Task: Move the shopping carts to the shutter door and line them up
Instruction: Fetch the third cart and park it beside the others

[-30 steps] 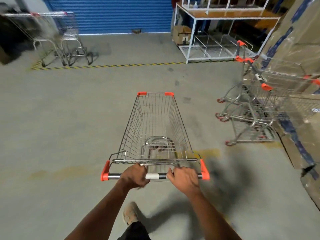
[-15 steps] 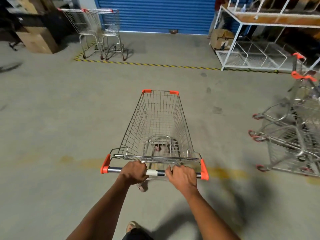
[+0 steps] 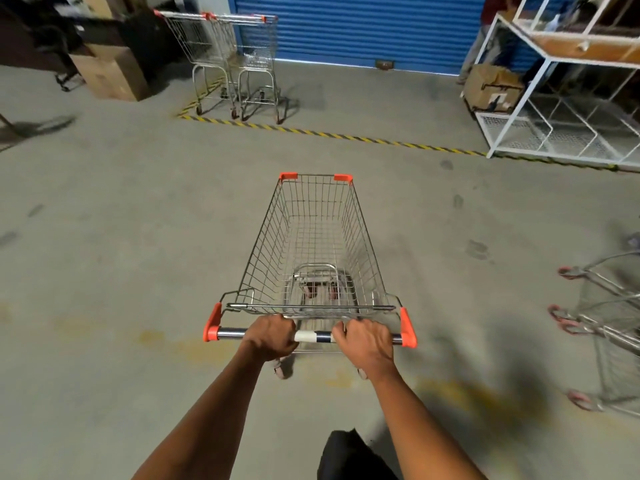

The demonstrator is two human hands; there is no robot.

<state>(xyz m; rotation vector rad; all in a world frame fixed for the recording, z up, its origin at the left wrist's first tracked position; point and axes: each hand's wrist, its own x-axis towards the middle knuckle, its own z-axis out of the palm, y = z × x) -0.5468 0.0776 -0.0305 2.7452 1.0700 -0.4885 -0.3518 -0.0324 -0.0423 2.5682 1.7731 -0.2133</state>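
A wire shopping cart (image 3: 313,244) with orange corner caps stands on the concrete floor straight ahead of me, its basket empty. My left hand (image 3: 272,336) and my right hand (image 3: 365,341) both grip its handle bar, either side of a white band. The blue shutter door (image 3: 356,27) closes the far wall. Two carts (image 3: 228,53) stand side by side in front of its left end, behind a yellow-black floor stripe (image 3: 332,135).
More carts (image 3: 602,327) are bunched at the right edge, blurred. A white metal rack (image 3: 561,98) with a cardboard box (image 3: 491,86) beside it stands at the back right. Brown boxes (image 3: 107,72) and dark clutter sit at the back left.
The view has swung left and moved forward. The shutter door and the two parked carts are closer and more central. The bunched carts have slid to the right edge. Both hands stay on the handle.
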